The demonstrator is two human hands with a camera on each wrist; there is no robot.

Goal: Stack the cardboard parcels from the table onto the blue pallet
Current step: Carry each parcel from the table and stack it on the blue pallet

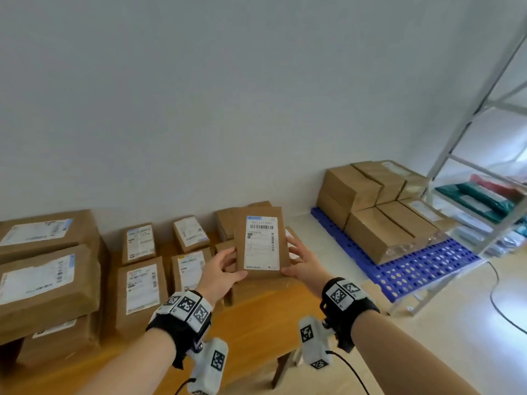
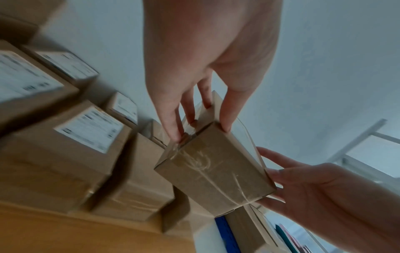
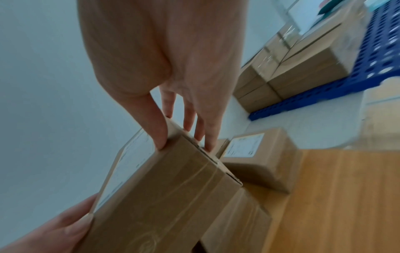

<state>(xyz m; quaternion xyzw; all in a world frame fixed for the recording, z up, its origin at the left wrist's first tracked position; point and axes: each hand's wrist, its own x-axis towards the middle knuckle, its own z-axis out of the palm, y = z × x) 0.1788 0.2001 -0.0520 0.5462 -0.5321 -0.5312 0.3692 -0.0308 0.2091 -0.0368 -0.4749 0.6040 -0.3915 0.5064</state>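
A small cardboard parcel (image 1: 261,243) with a white shipping label is lifted above the right end of the wooden table (image 1: 256,323). My left hand (image 1: 225,266) grips its left side, thumb on top and fingers along the side. My right hand (image 1: 302,259) grips its right side the same way. The left wrist view shows the parcel's (image 2: 216,169) taped end with the left hand (image 2: 199,123) on one side. In the right wrist view the right hand (image 3: 184,137) clasps the parcel (image 3: 171,193). The blue pallet (image 1: 422,269) lies on the floor to the right, bearing several stacked parcels (image 1: 379,201).
Several labelled parcels (image 1: 139,286) cover the table, with large ones (image 1: 48,280) stacked at the left. A metal shelf rack (image 1: 484,138) with coloured bags stands beside the pallet at far right. A black cable (image 1: 502,303) runs over the floor. The pallet's near end is bare.
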